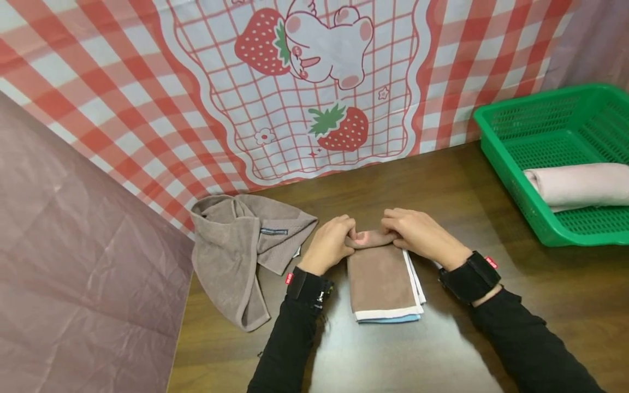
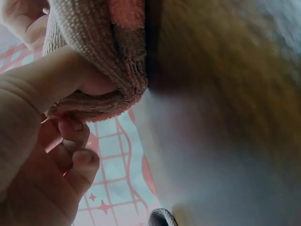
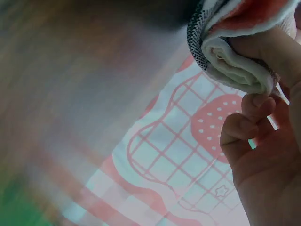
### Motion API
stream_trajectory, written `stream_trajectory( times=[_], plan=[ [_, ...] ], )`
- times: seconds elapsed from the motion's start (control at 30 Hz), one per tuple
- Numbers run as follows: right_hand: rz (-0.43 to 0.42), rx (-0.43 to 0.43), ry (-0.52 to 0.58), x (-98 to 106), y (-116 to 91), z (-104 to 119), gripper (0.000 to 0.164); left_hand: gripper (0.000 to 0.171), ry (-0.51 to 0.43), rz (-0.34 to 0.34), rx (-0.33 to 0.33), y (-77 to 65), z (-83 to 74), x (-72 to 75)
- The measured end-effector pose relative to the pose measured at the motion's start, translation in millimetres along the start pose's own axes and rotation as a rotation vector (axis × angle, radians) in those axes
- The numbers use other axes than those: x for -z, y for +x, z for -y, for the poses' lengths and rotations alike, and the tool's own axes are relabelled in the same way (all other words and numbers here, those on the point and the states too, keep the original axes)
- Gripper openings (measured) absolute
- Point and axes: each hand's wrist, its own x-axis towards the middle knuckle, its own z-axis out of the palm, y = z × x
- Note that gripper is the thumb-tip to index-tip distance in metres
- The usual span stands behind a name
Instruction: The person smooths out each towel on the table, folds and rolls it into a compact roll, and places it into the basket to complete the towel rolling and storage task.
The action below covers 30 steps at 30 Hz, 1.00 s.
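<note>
A folded brown towel (image 1: 380, 281) with white and blue edges lies on the table, its far end turned over into a small roll. My left hand (image 1: 330, 243) pinches the left end of that roll. At its right end, my right hand (image 1: 417, 232) grips the cloth between thumb and fingers. The left wrist view shows my left thumb (image 2: 70, 75) pushed into the ribbed fold of the cloth. In the right wrist view, white layers curl in a spiral at the roll's end (image 3: 237, 68), with my right thumb against them.
A crumpled grey-brown towel (image 1: 226, 256) lies to the left of my left hand. On the right stands a green plastic basket (image 1: 521, 188) with a rolled pale pink towel (image 1: 585, 185) in it. A red-checked strawberry cloth (image 1: 393, 125) hangs behind the wooden table (image 1: 565, 305).
</note>
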Motion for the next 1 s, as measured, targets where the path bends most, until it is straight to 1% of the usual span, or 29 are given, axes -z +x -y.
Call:
stream_trajectory(
  times=[0.13, 0.27, 0.33, 0.43, 0.53, 0.57, 0.63, 0.7, 0.77, 0.87, 0.93, 1.0],
  plan=[
    [-0.015, 0.024, -0.026, -3.8, -3.0, 7.3, 0.038, 0.031, 0.000, 0.027, 0.003, -2.6, -4.3, -0.1],
    [-0.046, 0.056, -0.062, -6.0, -6.7, 11.9, 0.036, 0.026, -0.012, 0.027, 0.006, -5.1, -8.5, 2.9],
    [-0.045, 0.059, -0.074, -5.5, -8.5, 13.3, 0.035, 0.024, -0.009, 0.025, 0.000, -6.1, -9.6, 5.2],
    [-0.021, 0.054, -0.075, -1.3, -11.4, 15.9, 0.031, 0.019, -0.015, 0.047, 0.002, -10.0, -9.9, 11.0],
    [0.027, 0.052, -0.064, 6.0, -16.1, 19.6, 0.019, 0.016, -0.077, 0.109, 0.018, -16.7, -8.6, 18.9],
    [0.047, 0.047, -0.055, 8.5, -17.7, 20.5, 0.015, 0.014, -0.111, 0.133, 0.018, -18.6, -7.8, 21.4],
    [0.089, 0.023, -0.015, 12.8, -19.9, 20.9, 0.014, 0.011, -0.183, 0.172, 0.025, -21.6, -5.4, 24.7],
    [0.133, -0.020, 0.060, 15.4, -20.0, 19.1, 0.013, 0.011, -0.245, 0.195, 0.031, -22.9, -3.0, 26.0],
    [0.164, -0.077, 0.154, 15.9, -17.5, 15.7, 0.012, 0.012, -0.295, 0.200, 0.046, -22.5, -0.9, 24.9],
    [0.198, -0.138, 0.272, 14.3, -11.3, 9.3, 0.015, 0.008, -0.341, 0.193, 0.096, -18.9, 1.0, 21.0],
    [0.216, -0.155, 0.296, 14.0, -7.0, 7.1, 0.016, 0.008, -0.354, 0.199, 0.126, -15.7, 1.5, 18.5],
    [0.231, -0.158, 0.288, 15.7, -4.2, 6.2, 0.012, 0.016, -0.360, 0.205, 0.157, -12.5, 1.5, 17.2]
  ],
)
